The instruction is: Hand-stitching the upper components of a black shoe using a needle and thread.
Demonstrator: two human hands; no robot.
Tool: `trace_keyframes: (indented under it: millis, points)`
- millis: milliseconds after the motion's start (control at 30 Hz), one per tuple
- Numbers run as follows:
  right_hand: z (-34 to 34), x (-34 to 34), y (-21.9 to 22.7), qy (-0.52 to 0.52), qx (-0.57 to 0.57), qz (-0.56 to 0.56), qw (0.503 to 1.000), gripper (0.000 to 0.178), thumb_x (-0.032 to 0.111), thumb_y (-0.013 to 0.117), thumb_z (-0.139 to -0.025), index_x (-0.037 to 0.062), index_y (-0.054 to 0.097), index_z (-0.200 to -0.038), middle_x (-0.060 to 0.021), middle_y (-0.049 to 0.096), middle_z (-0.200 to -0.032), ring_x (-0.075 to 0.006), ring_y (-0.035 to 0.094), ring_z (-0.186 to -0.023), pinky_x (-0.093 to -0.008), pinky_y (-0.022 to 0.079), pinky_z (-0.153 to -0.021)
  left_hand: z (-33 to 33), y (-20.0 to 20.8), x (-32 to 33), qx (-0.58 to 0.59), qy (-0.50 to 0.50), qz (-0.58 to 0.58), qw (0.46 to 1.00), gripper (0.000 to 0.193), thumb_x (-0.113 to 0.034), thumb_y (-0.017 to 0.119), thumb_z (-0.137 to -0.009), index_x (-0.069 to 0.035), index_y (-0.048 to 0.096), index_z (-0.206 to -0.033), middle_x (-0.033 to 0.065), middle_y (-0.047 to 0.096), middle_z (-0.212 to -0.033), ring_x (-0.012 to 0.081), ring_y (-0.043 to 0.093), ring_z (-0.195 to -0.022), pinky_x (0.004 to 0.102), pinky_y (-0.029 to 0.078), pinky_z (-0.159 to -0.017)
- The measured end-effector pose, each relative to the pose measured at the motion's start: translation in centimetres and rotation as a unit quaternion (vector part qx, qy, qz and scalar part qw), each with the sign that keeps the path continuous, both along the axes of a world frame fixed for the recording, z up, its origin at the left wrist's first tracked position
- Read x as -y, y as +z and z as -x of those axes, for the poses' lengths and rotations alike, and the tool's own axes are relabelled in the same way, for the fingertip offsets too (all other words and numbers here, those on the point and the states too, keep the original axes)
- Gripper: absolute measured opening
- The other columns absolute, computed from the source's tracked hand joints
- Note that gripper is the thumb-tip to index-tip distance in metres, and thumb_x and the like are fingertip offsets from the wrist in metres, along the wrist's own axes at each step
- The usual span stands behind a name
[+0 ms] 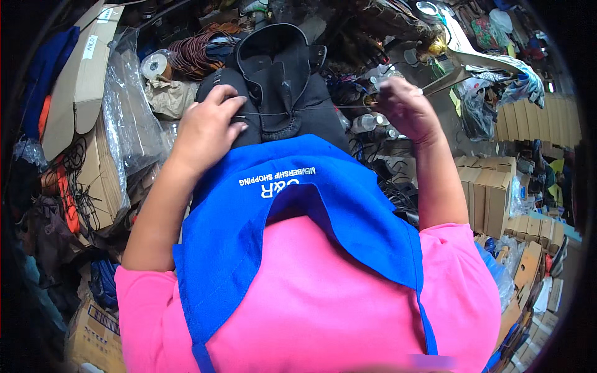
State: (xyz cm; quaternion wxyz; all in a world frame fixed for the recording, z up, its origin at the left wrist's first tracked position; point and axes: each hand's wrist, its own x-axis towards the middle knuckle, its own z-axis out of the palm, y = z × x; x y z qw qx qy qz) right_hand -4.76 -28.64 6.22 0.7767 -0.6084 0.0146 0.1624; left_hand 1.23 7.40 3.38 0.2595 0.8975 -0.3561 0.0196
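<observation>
A black boot (pixel 273 78), its opening spread wide, rests between my knees above the blue apron (pixel 292 158) on my lap. A dark thread (pixel 329 108) stretches sideways across the boot's lower part, where a ribbed, stitched-looking edge shows. My left hand (pixel 211 127) is left of the boot, fingers curled, with the thread running in between thumb and fingers. Raised off to the right, my right hand (pixel 407 112) is closed on the other end of the thread and slightly blurred. Whether it also grips a small tool is hidden.
Flattened cardboard (pixel 84 74) and clear plastic sheeting (pixel 130 105) stand at the left, near a spool (pixel 155 64) and coiled brown cord (pixel 196 53). Clear bottles (pixel 370 123) lie beyond the boot's right side. Cardboard boxes (pixel 488 186) are stacked at the right.
</observation>
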Motion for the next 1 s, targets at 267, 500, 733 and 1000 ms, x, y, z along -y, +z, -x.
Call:
trace_keyframes:
  millis: [267,500,733,1000]
  points:
    - [1.2,-4.6,-2.7,0.086,0.092,0.631,0.766,0.033,0.032,0.061,-0.089,0.0012,0.059,-0.078,-0.0162,0.053,-0.062,-0.0232,0.053,-0.054,-0.0383,0.04,-0.052,0.1,0.2,-1.1,-0.202,-0.006,0.019,0.979,0.014,-0.011,0.064,-0.082,0.0,0.055,-0.085,0.0149,0.055,-0.078,0.0295,0.057,-0.074,0.0365,0.045,-0.065]
    - [1.5,-3.4,-6.7,0.071,0.138,0.581,0.799,0.042,0.04,0.056,-0.09,0.0033,0.057,-0.071,-0.0177,0.057,-0.064,-0.0373,0.058,-0.063,-0.0433,0.044,-0.06,-2.9,1.3,-3.4,-0.206,0.115,0.068,0.969,0.034,-0.03,0.061,-0.088,0.001,0.058,-0.075,0.0171,0.062,-0.094,0.0258,0.061,-0.09,0.0385,0.045,-0.08]
    - [3.4,-2.1,-6.8,0.12,0.205,0.639,0.731,0.038,0.035,0.053,-0.091,0.0062,0.054,-0.066,-0.0141,0.057,-0.065,-0.0352,0.056,-0.068,-0.0442,0.038,-0.066,-5.1,-0.8,0.3,-0.603,0.062,0.626,0.49,0.044,-0.036,0.044,-0.098,-0.014,0.036,-0.061,-0.0015,0.031,-0.056,0.0133,0.032,-0.052,0.0299,0.036,-0.063]
    - [6.4,0.1,-7.7,-0.038,-0.106,0.151,0.982,0.036,0.035,0.05,-0.095,0.0048,0.063,-0.111,0.0025,0.056,-0.079,-0.0104,0.05,-0.072,-0.0241,0.038,-0.069,-7.9,-2.3,-2.5,-0.505,0.163,0.467,0.707,0.042,-0.039,0.045,-0.098,-0.007,0.054,-0.072,0.0136,0.064,-0.086,0.0213,0.059,-0.076,0.0396,0.048,-0.081]
